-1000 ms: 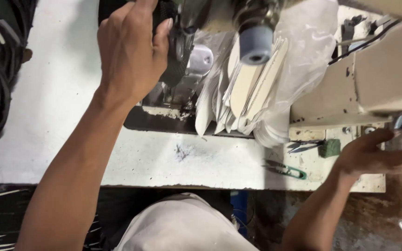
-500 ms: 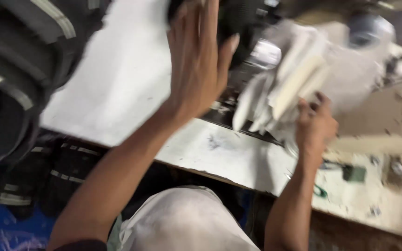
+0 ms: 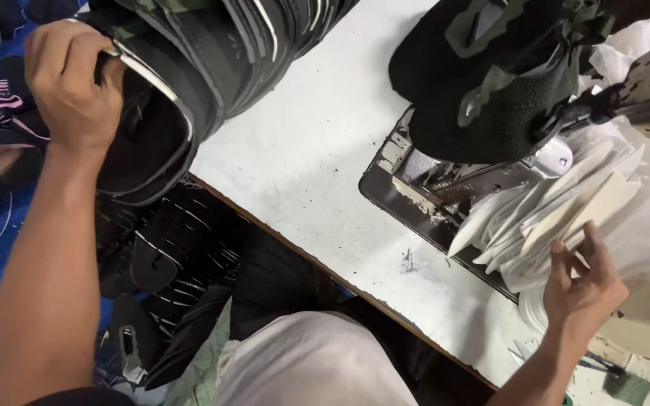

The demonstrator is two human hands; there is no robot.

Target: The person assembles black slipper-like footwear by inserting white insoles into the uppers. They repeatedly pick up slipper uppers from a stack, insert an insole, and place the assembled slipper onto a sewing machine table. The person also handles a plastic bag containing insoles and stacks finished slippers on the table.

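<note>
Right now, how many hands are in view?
2. The left hand grips the end of the black stack at upper left; the right hand touches the white pieces at lower right. No other hand shows.

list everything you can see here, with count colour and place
black pieces stack: many, black with pale edges, table's top left
table: one, white, centre
cap on machine: one, black and camo green, top right
metal plate: one, dark grey, under the cap
white inserts: a bundle, white and cream, right
floor pieces: a pile, black, lower left
left hand: grips the top black piece
right hand: touches the inserts
</note>
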